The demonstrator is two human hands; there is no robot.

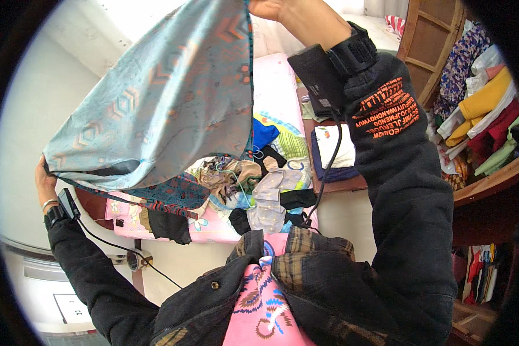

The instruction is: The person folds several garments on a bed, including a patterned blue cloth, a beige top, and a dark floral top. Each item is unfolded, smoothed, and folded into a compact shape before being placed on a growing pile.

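Spread out in the air before me is a large grey-blue cloth (150, 98) with orange-brown chevron and diamond patterns. My left hand (44, 183) is closed on its lower left edge. High at the top of the view, my right hand (266, 8) grips the upper right edge, its fingertips partly cut off by the frame. The cloth hangs slanted between the hands, and a darker patterned fold (176, 193) dangles under it. Whether it is a garment or a plain sheet I cannot tell.
Below the cloth, a bed with a pink cover (213, 232) bears a heap of clothes, including a grey dotted garment (269, 193) and a blue cloth (264, 134). Folded white cloth (333, 145) lies to its right. An open wooden cabinet (490, 181) at far right holds clothes. Black cables (335, 158) trail from my wrists.
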